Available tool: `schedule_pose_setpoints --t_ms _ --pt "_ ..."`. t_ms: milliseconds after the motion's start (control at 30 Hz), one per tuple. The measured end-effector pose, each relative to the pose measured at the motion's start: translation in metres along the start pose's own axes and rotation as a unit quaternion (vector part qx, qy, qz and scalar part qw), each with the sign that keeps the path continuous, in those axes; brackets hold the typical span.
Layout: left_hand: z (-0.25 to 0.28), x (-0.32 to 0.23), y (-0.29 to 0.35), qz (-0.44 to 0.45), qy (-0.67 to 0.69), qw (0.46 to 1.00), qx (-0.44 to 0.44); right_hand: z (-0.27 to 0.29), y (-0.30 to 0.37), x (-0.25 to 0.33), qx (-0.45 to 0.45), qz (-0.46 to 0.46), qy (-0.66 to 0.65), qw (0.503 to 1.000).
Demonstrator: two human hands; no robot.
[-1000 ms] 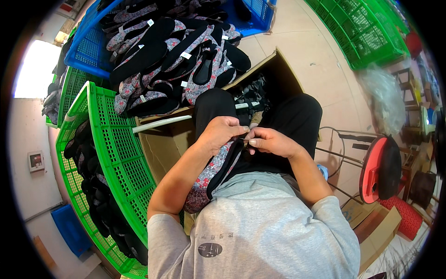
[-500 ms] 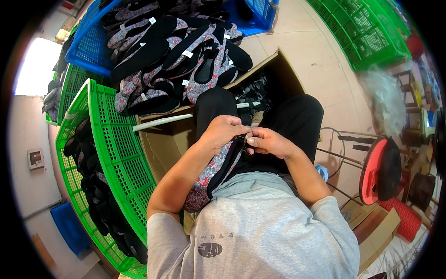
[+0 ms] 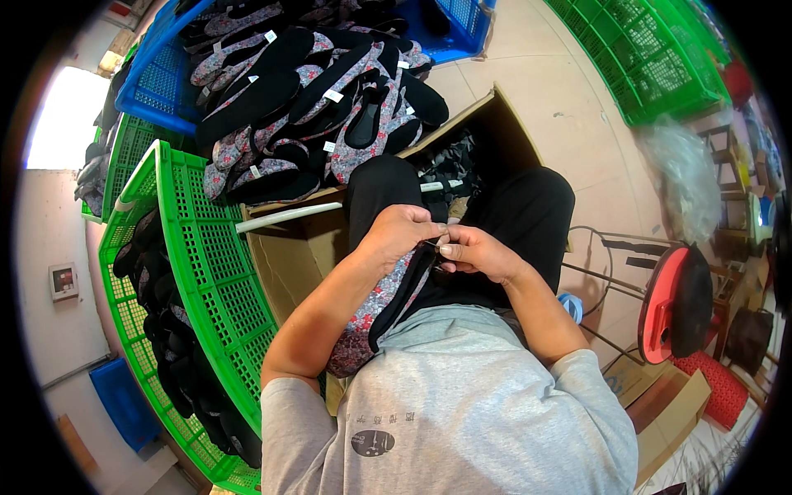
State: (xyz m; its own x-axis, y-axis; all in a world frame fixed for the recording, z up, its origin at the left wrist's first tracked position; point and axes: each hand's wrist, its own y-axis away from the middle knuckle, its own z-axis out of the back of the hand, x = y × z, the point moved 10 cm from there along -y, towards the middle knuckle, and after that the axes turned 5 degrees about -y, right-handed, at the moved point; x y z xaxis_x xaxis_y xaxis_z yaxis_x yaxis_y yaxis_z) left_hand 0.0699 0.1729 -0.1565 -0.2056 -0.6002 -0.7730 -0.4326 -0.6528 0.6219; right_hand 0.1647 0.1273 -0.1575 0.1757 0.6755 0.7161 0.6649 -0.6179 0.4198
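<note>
A floral slipper [image 3: 364, 328], pink and grey with a black lining, lies lengthwise over my lap against the grey shirt. Its far end is in my left hand [image 3: 398, 234], the thumb and fingers closed on the edge of the fabric. My right hand [image 3: 485, 252] meets it there in a pinch. A thin, needle-like piece [image 3: 429, 242] shows at the right thumb and forefinger, beside the slipper's black edge. It is too small to make out surely, and the fingers hide the slipper's tip.
Many similar slippers [image 3: 360, 124] with white tags are heaped ahead, by a blue crate [image 3: 157, 89]. A green crate [image 3: 221, 239] of black items stands at my left. Before my knees is an open cardboard box [image 3: 513, 124] with dark scraps. A red-and-black round stool [image 3: 664, 305] is at right.
Both hands stay at the slipper's far end. Only slight finger movement shows, and the thin piece at the right fingertips has shifted a little.
</note>
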Motion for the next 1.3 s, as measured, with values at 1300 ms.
schedule_pose_setpoints --t_ms 1300 --pt "-0.014 -0.062 0.077 -0.320 -0.389 0.862 -0.054 -0.009 0.004 -0.036 -0.044 0.149 -0.212 0.965"
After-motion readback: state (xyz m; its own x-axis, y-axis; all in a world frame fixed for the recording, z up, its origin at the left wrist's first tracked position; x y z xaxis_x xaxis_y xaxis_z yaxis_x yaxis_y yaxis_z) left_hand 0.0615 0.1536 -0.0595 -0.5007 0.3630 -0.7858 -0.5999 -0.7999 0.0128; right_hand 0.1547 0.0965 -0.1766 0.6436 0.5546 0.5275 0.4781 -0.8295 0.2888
